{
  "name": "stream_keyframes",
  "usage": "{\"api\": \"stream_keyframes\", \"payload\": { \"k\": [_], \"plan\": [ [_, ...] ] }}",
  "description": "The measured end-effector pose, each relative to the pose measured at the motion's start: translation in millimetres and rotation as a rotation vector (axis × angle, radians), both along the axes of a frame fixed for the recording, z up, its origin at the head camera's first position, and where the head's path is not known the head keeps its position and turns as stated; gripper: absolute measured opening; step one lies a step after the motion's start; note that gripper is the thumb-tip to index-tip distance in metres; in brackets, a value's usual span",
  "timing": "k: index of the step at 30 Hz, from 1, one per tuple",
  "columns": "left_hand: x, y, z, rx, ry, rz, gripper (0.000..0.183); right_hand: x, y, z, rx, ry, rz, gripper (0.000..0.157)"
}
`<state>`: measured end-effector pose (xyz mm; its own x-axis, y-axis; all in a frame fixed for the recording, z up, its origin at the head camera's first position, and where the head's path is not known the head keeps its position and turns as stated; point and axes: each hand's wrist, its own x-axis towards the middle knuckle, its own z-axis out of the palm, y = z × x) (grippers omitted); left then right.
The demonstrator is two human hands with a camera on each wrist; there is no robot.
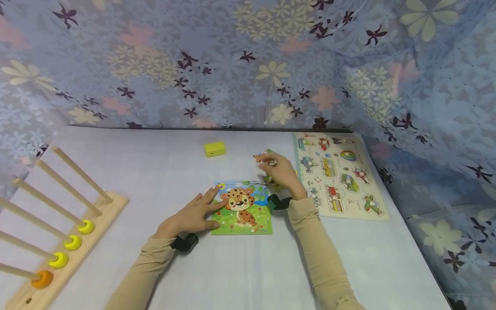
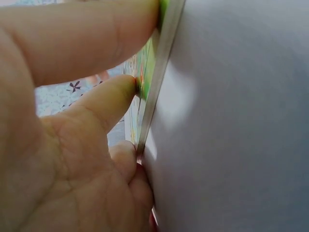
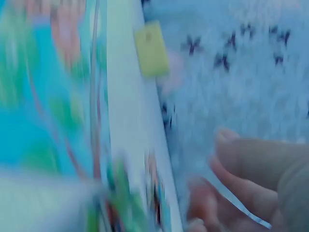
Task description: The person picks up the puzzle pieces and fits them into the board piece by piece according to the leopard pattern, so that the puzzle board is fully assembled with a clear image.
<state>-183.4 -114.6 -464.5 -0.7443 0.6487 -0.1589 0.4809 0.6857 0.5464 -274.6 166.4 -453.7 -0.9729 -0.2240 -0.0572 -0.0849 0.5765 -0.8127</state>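
Note:
On the table lies a puzzle board with a spotted leopard cub on green grass under a blue sky. My left hand rests on its left side with the fingers spread. In the left wrist view, fingertips press at the edge of the board. My right hand is beyond the board's upper right corner, over small colourful pieces. In the right wrist view its thumb and fingers stand apart, with nothing visible at their tips; the hand is blurred. A green piece lies partly under the right wrist.
A yellow block sits behind the board. To the right is a large picture board with vehicle shapes. At the left stands a wooden base with several upright rods and yellow and orange rings. Flowered cloth hangs behind the table.

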Motion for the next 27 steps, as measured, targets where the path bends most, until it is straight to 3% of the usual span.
{"api": "stream_keyframes", "payload": {
  "k": [2, 5, 11, 16, 22, 27],
  "plan": [
    [0.1, 1, -0.4, 0.0, -0.002, -0.007, 0.066, -7.8, 11, -3.2, -0.002, 0.008, -0.1, 0.041],
    [0.5, 0, -1.1, -0.01, -0.013, -0.003, 0.067, -19.9, 20, -5.3, -0.001, -0.004, -0.164, 0.051],
    [-0.8, 0, -1.8, -0.001, -0.011, 0.009, 0.067, -38.6, 17, -1.3, 0.04, -0.015, -0.18, 0.066],
    [-0.2, 1, -2.2, -0.006, -0.018, 0.009, 0.067, -42.6, 16, -5.0, 0.071, -0.053, -0.196, 0.075],
    [0.5, 2, -2.0, -0.006, -0.011, 0.018, 0.067, -39.9, 20, -9.4, 0.101, -0.046, -0.176, 0.07],
    [1.2, 1, 0.7, -0.002, -0.021, 0.029, 0.067, -35.5, 26, -11.7, 0.129, -0.024, -0.177, 0.054]
  ]
}}
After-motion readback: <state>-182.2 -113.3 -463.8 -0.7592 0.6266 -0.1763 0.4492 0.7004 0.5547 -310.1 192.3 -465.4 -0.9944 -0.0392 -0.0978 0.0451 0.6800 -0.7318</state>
